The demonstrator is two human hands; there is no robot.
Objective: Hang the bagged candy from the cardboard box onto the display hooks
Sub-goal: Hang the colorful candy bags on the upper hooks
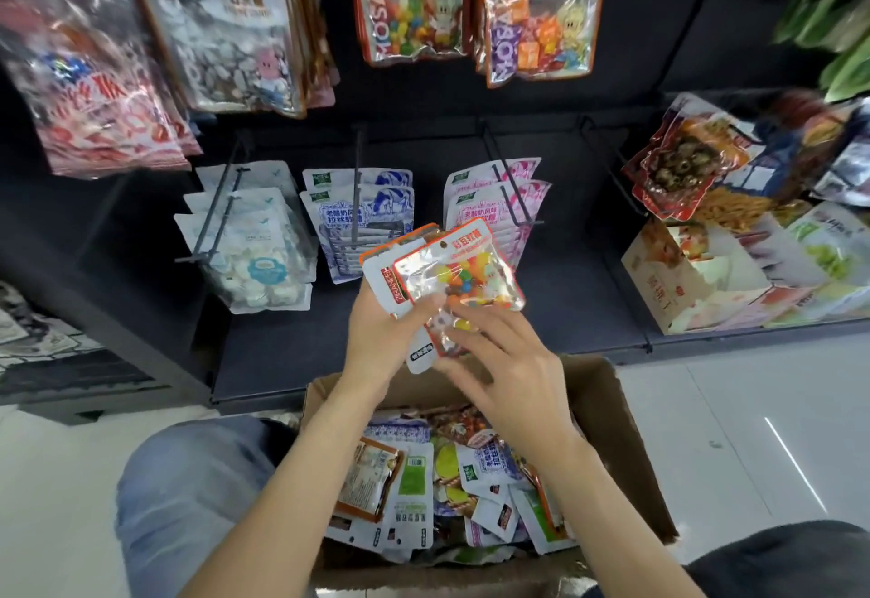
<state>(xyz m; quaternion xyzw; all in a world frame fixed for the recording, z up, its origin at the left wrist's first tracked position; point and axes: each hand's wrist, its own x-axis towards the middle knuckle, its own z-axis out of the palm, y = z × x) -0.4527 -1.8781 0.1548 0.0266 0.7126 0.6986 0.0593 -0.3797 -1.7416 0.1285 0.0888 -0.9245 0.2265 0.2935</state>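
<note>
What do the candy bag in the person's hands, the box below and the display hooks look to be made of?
Candy bag: glossy clear plastic film with an orange printed border; it glares and shows the coloured candies inside. Cardboard box: matte brown cardboard, with a bent flap. Display hooks: thin dark rods, probably coated metal wire.

A pale glossy tiled floor (734,432) carries an open brown cardboard box (616,447) at six o'clock. A black display shelf base (292,352) stands at twelve.

left hand (383,329): fingers curled, gripping | right hand (506,362): fingers spread, pinching | forearms raised
</note>
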